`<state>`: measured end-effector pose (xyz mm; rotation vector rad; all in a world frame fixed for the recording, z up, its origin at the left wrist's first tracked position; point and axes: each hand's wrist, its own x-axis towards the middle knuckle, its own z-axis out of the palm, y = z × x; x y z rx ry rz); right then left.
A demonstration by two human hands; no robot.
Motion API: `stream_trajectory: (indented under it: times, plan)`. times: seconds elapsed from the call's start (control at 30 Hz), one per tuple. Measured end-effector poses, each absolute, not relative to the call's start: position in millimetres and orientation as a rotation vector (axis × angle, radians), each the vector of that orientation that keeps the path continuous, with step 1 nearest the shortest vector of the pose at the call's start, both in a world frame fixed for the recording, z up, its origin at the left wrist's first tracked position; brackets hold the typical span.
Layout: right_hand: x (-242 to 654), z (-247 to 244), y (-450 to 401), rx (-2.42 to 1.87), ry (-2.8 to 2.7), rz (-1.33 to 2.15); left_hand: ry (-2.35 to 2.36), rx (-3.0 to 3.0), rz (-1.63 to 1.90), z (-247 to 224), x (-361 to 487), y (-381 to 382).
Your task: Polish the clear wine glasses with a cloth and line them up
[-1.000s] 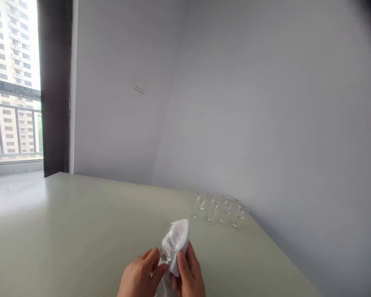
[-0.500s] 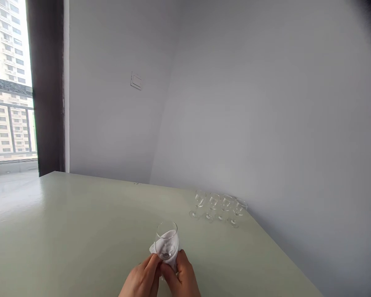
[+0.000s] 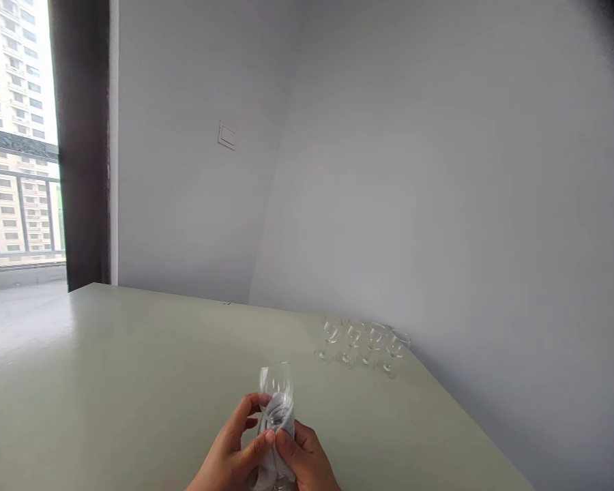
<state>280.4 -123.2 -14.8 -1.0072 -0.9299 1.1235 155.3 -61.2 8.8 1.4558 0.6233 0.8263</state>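
Observation:
A clear wine glass [image 3: 277, 378] is held upright near the front of the table, its bowl showing above my fingers. A white cloth [image 3: 275, 467] is wrapped around the lower bowl and stem. On the left side, my left hand [image 3: 235, 443] grips the glass, a fingertip against the bowl and the thumb on the cloth. Opposite it, my right hand [image 3: 310, 453] pinches the cloth around the glass with its thumb in front. The foot of the glass is mostly hidden by cloth and hands.
Several stemmed glasses [image 3: 353, 334] stand in a row at the table's back right, close to the grey wall [image 3: 414, 170]. The pale green table [image 3: 148, 382] runs to a window [image 3: 20, 170] on the left. A light switch [image 3: 226, 136] is on the wall.
My left hand has shifted its hold, with fingers opened up along the bowl. The cloth now hangs lower around the stem, and the glass stands more upright.

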Motion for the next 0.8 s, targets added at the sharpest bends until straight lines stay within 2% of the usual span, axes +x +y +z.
stream_trajectory:
  times: [0.13,0.37,0.43,0.63,0.8]
  plan:
    - [278.4,-8.2,-128.5,-0.947,-0.838,1.432,0.42,1.066,0.574,1.7,156.3,-58.6]
    - [277.3,8.8,-129.9,-0.992,-0.998,1.484,0.492,1.098,0.662,3.0,160.0,-56.7]
    - [274.7,9.5,-128.5,-1.089,-1.11,1.361,0.544,1.158,0.719,1.9,160.6,-53.9]
    - [266.0,-4.4,-130.0,-1.599,-1.192,0.677,0.761,1.385,0.817,-2.0,158.2,-45.5]
    - [276.8,-9.6,-131.8,-1.614,-1.244,0.454,0.792,1.309,0.951,9.3,155.6,-39.2]
